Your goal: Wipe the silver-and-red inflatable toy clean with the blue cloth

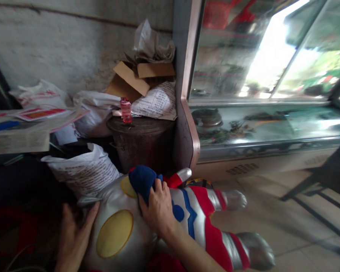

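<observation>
A large silver, red and blue plush toy (pixel 198 206) lies on its back in front of me, its head toward the lower left and its legs pointing right. Yellow oval eyes (pixel 115 233) mark its silver face. My right hand (pixel 158 206) is closed around a bunched dark blue cloth (pixel 143 181), which rests on the toy's face beside the far eye. At the near left, my left hand (pixel 76 230) is spread, thumb apart from the fingers, by the side of the toy's head. Motion blurs this hand slightly.
Behind the toy stand a printed white bag (pixel 85 172) and a dark round bin (pixel 144 139) carrying a red bottle (pixel 126 110) and an open cardboard box (pixel 130 81). A glass display case (pixel 260 124) stands right, near a dark stool (pixel 317 185). Papers (pixel 19 139) lie at left.
</observation>
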`<state>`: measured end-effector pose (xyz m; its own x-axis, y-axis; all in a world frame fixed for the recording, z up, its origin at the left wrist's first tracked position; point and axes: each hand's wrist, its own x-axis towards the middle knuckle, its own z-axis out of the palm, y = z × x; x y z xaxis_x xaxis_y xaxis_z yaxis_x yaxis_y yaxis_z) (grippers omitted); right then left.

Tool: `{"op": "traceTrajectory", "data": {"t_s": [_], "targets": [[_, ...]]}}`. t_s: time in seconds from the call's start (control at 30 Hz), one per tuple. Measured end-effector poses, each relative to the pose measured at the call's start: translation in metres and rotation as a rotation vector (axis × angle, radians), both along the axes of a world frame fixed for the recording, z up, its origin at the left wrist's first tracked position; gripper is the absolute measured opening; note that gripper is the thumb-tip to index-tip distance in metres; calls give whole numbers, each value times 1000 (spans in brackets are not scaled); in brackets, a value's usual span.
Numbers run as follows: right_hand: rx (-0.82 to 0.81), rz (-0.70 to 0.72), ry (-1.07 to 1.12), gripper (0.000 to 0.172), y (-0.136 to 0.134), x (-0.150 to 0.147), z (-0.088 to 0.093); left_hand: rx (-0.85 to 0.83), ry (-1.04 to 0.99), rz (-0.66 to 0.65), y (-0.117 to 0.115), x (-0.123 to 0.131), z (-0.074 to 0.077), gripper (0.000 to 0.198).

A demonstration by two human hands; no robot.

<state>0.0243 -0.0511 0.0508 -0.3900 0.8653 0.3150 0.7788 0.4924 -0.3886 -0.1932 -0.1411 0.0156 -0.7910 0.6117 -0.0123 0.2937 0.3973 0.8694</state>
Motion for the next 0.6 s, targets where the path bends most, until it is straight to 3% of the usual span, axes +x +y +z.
{"op": "traceTrajectory", "data": {"t_s": [0.07, 0.17, 0.27, 0.3, 0.37, 0.47, 0.53, 0.6], "targets": [[165, 21, -4, 41, -15, -1, -13, 97, 349, 3, 1, 5, 18, 130], [320, 114, 39, 61, -37, -1, -30, 249, 508, -209, 12, 12, 41, 85], [115, 190, 181, 85, -47, 9, -29, 249, 401, -387, 37, 23, 60, 65], [4, 209, 260, 85, -46, 16, -23, 232, 352, -444, 48, 28, 66, 68], [-220, 232, 469, 70, -39, 35, -7, 182, 228, -588, 69, 38, 73, 78], [-515, 119, 853, 42, -21, 73, 21, 56, 179, -825, 94, 46, 71, 81], [-585, -22, 986, 46, -6, 98, 35, 0, 315, -886, 104, 44, 61, 80], [-484, -90, 950, 54, 9, 117, 39, -5, 444, -888, 107, 41, 50, 78]]}}
